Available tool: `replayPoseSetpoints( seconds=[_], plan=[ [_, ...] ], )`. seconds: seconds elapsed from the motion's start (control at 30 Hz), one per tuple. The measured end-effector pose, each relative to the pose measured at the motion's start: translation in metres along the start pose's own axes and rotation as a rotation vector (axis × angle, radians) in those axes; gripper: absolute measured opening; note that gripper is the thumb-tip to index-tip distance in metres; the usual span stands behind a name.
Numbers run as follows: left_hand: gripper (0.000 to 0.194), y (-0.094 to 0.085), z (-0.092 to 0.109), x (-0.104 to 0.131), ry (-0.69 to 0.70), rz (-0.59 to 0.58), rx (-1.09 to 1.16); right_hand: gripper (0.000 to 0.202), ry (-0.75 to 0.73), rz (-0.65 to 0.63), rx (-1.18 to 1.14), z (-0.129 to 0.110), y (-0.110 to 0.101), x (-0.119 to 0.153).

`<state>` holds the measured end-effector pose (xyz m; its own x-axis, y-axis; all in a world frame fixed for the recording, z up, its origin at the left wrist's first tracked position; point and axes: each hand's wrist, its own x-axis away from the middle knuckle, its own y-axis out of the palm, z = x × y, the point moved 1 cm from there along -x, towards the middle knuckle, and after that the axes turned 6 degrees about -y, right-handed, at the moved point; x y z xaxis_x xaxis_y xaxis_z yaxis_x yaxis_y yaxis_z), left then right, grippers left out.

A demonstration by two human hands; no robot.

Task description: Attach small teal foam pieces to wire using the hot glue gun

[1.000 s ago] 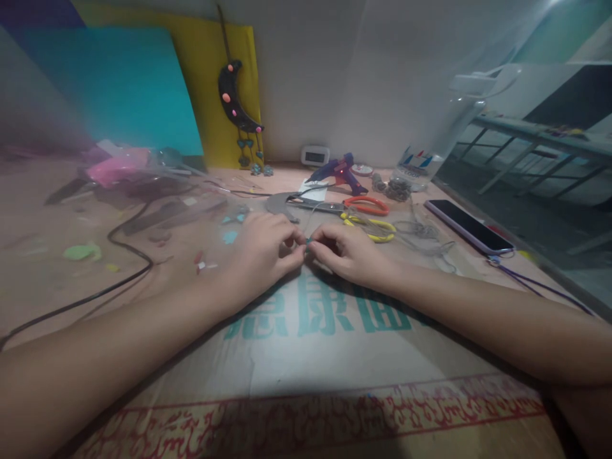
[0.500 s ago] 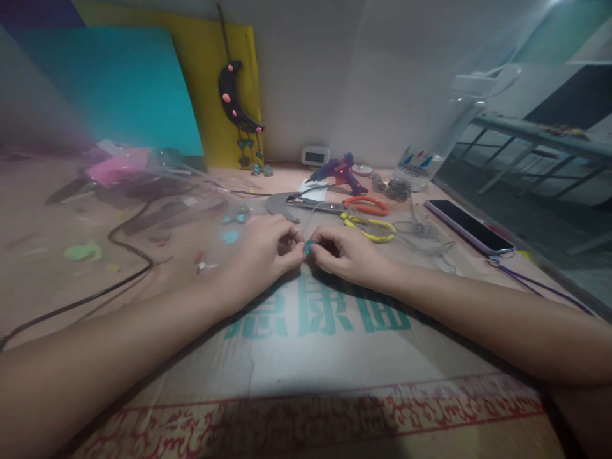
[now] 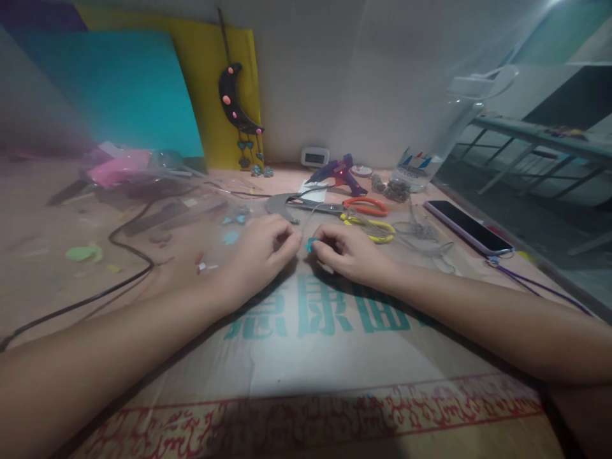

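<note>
My right hand [image 3: 347, 254] pinches a small teal piece [image 3: 310, 245] between thumb and fingertips; its exact shape is too small to make out. Just left of it is my left hand [image 3: 270, 250], thumb and forefinger pressed together, with a narrow gap to the teal piece. Whatever those left fingers hold, if anything, is hidden. A thin pale cord [image 3: 310, 218] runs up from near the left fingertips. Both hands are above a cardboard sheet [image 3: 306, 363] printed with green characters. Beyond them lie orange-handled scissors [image 3: 329, 207] and a yellow-handled tool [image 3: 382, 231] under tangled twine.
Behind the scissors rests a purple glue gun [image 3: 338, 173] with a red light. A phone [image 3: 468, 228] lies to the right, near the table edge. Light-blue scraps [image 3: 231, 238] and a black cable [image 3: 129, 245] are on the left. A dark crescent ornament [image 3: 230, 95] hangs behind.
My left fingertips have come away from the teal piece and moved slightly left. It stays in my right hand, which has barely moved.
</note>
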<state>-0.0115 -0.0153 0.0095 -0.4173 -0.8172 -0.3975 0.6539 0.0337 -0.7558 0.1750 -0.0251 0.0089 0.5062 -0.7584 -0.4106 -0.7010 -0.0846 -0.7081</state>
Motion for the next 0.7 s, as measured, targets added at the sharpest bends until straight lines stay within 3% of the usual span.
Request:
replayPoseSetpoints(
  seconds=[0.1, 0.23, 0.47, 0.6, 0.7],
  plan=[
    [0.034, 0.0, 0.001, 0.001, 0.007, 0.002, -0.006, 0.016, 0.001, 0.01, 0.006, -0.001, -0.002, 0.0],
    [0.017, 0.001, 0.0, 0.001, -0.027, 0.027, 0.04, 0.02, 0.004, 0.037, 0.028, 0.0, -0.004, -0.002],
    [0.016, 0.003, -0.002, 0.002, 0.018, 0.023, 0.059, 0.029, -0.047, 0.021, 0.046, 0.001, -0.006, -0.001],
    [0.018, 0.002, -0.002, 0.0, -0.041, 0.012, 0.11, 0.024, -0.032, 0.083, 0.183, 0.002, -0.031, -0.011],
    [0.022, 0.002, -0.003, 0.0, -0.085, -0.005, 0.13, 0.013, 0.095, 0.198, 0.335, 0.014, -0.063, -0.022]
  ],
)
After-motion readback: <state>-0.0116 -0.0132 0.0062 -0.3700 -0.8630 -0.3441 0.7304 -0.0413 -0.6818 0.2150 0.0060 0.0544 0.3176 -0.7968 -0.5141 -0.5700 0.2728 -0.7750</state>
